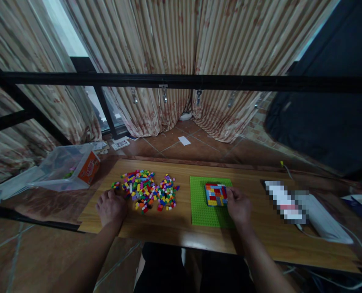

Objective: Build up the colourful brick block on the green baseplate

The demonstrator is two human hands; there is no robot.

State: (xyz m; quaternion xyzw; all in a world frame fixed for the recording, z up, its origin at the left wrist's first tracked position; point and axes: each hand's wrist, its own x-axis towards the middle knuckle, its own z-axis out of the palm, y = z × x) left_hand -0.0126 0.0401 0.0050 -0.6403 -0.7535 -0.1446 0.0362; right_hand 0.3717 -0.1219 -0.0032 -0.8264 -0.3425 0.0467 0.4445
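Note:
On the left of the wooden table, my left hand (110, 206) rests palm down with its fingers apart, at the left edge of a loose pile of small multicoloured building bricks (144, 189). A few bricks (115, 185) lie just beyond its fingertips. My right hand (239, 204) pinches the right edge of a flat block built of coloured bricks (216, 195), mostly red, yellow, blue and orange. This block is over a green studded baseplate (199, 203); whether it is pressed onto the plate I cannot tell. My right fingertips are partly hidden.
A clear plastic bin (60, 169) with an orange label stands beyond the table's left end. On the right of the table (174, 228) lie a blurred-out device (284, 203), a white flat item (325, 219) and a cable. A black rail (181, 80) crosses before the curtains.

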